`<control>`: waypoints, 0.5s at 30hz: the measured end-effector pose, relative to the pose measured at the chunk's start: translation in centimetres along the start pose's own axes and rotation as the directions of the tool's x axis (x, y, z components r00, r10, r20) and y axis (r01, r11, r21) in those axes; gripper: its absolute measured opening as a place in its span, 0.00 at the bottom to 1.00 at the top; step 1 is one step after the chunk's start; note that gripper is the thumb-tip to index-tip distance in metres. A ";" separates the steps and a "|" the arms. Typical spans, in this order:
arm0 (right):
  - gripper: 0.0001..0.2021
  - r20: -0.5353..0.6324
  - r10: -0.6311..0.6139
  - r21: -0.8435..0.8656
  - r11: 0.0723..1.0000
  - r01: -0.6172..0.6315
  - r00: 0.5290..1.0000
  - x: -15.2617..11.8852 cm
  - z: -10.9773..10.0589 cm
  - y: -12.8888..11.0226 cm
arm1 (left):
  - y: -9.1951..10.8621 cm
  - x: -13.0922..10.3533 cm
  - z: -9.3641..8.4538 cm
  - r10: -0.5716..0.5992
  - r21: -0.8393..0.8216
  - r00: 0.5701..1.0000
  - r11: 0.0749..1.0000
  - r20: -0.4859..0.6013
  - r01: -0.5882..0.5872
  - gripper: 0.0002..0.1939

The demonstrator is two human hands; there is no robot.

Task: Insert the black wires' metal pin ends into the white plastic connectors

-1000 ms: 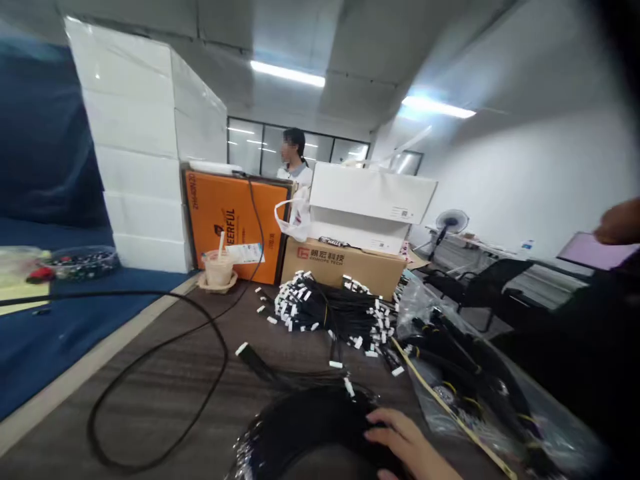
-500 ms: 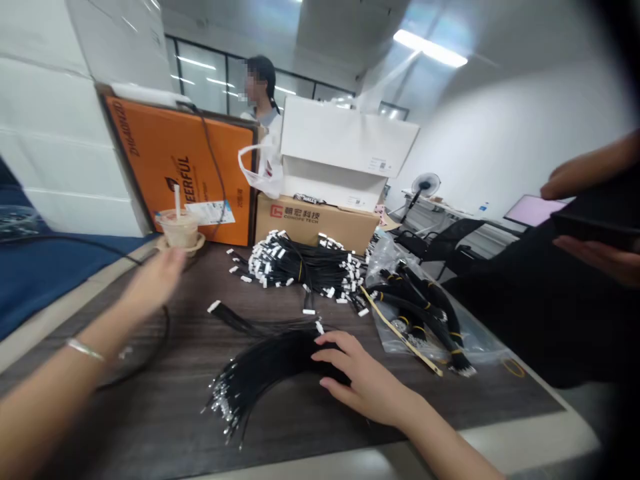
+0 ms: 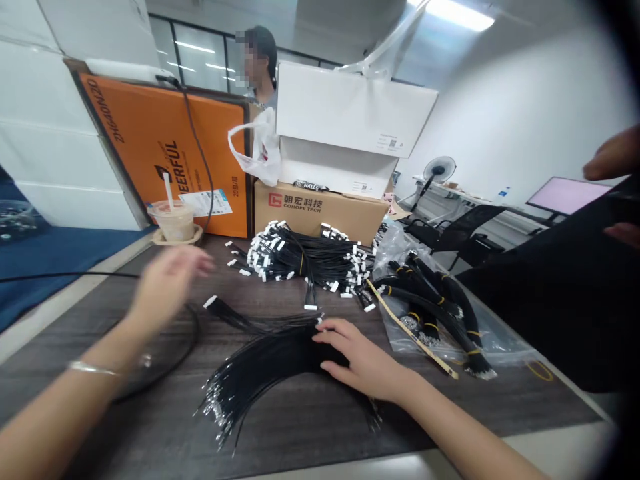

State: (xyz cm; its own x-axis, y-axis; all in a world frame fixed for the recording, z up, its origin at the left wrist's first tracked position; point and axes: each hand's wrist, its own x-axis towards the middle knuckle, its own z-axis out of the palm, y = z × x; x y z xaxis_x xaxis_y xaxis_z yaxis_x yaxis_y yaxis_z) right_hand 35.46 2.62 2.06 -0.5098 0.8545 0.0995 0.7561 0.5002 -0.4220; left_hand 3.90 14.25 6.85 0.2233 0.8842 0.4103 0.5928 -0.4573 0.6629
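My right hand (image 3: 363, 363) lies over a curved bundle of black wires (image 3: 265, 367), its fingers spread on top of it; the palm hides part of the bundle. Silvery terminals fan out at the bundle's left end, and more wire ends show below my right wrist. A white connector shows by the fingertips. Just beyond lies a small harness of black wires with a white connector (image 3: 211, 302). My left hand (image 3: 173, 283), slightly blurred, hovers over the table's left side with fingers apart and nothing visible in them. A plastic drink cup (image 3: 175, 222) stands just past it.
A tied pile of black cables with white connectors (image 3: 305, 257) lies before a cardboard box (image 3: 320, 217). To the right, sleeved cable bundles (image 3: 435, 307) rest on a plastic bag beside a thin wooden strip (image 3: 413, 330). A black cord (image 3: 193, 333) loops at left. Another person stands behind the boxes.
My left hand has moved away from the drink cup, slightly right and towards me. My right hand stays on the wire bundle. The camera view has shifted a little.
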 end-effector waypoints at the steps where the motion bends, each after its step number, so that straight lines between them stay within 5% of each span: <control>1: 0.22 -0.004 -0.007 -0.005 1.000 0.007 1.000 1.0 0.3 0.2 | 0.0 0.0 1.6 0.054 0.005 0.992 0.998 0.117 -0.055 0.19; 3: 0.29 -0.005 -0.020 -0.017 1.000 0.020 1.000 2.7 0.7 0.7 | 0.2 -0.5 4.9 0.140 0.008 0.930 0.988 0.338 -0.152 0.19; 6: 0.35 0.012 -0.044 -0.022 0.999 0.044 0.999 4.4 1.4 1.2 | 0.6 -1.9 7.8 0.140 0.052 0.860 0.981 0.490 -0.189 0.30; 10: 0.30 0.010 -0.039 -0.023 0.999 0.039 0.999 4.6 2.0 2.1 | -0.4 -2.8 7.0 0.085 0.210 0.809 0.945 0.581 -0.250 0.31; 15: 0.20 -0.040 0.027 -0.049 0.998 -0.029 0.999 3.9 2.1 3.3 | -4.0 -1.4 4.5 0.081 0.250 0.758 0.917 0.647 -0.311 0.27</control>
State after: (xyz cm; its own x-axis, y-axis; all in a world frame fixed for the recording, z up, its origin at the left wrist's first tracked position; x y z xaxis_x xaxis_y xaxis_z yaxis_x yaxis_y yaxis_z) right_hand 35.09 7.28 -0.82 -0.4720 0.8728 0.1244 0.7899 0.4814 -0.3798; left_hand 4.65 15.23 0.81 0.7177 0.6951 -0.0408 0.6676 -0.6703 0.3239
